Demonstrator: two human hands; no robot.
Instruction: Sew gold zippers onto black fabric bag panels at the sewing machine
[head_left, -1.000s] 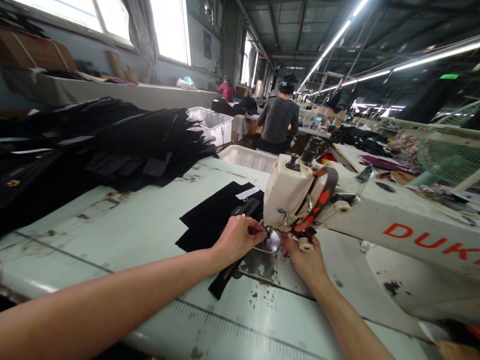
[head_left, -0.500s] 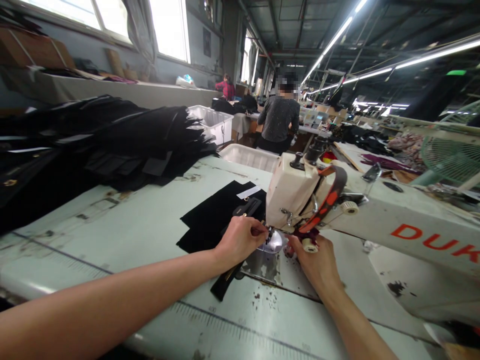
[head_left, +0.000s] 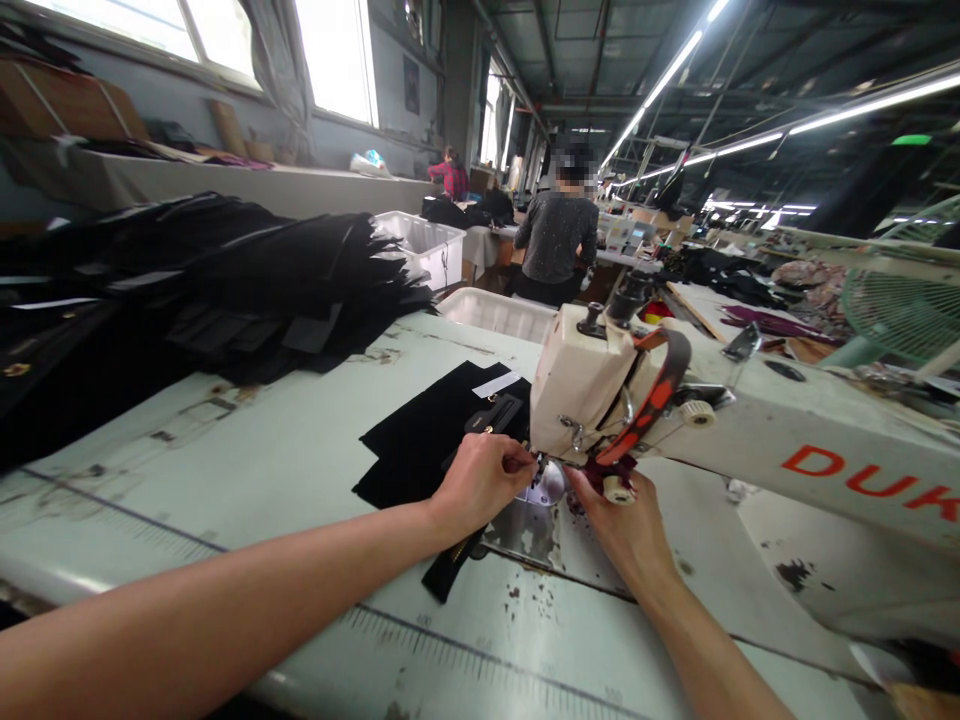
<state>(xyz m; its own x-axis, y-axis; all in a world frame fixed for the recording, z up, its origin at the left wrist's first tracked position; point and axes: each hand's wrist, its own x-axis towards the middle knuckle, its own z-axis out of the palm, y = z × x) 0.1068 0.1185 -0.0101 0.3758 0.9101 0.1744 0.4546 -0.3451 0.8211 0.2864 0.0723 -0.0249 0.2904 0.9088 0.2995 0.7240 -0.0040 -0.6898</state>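
Observation:
My left hand [head_left: 480, 480] is pinched shut right at the needle of a cream sewing machine [head_left: 592, 385]; what its fingertips hold is too small to make out. My right hand [head_left: 626, 525] lies under the machine head, fingers reaching toward the needle, their tips hidden by the machine. A black fabric piece [head_left: 431, 430] with a white label lies on the pale green table [head_left: 247, 470] just left of the needle. A narrow black strip [head_left: 450, 565] runs out from under my left hand toward me.
A large pile of black fabric pieces [head_left: 225, 280] fills the table's far left. White plastic bins [head_left: 495, 312] stand behind the table. A person in a grey top [head_left: 556, 240] stands ahead with their back to me. A green fan [head_left: 896, 320] sits at the right.
Both hands stay at the needle with only tiny shifts. The view moved slightly.

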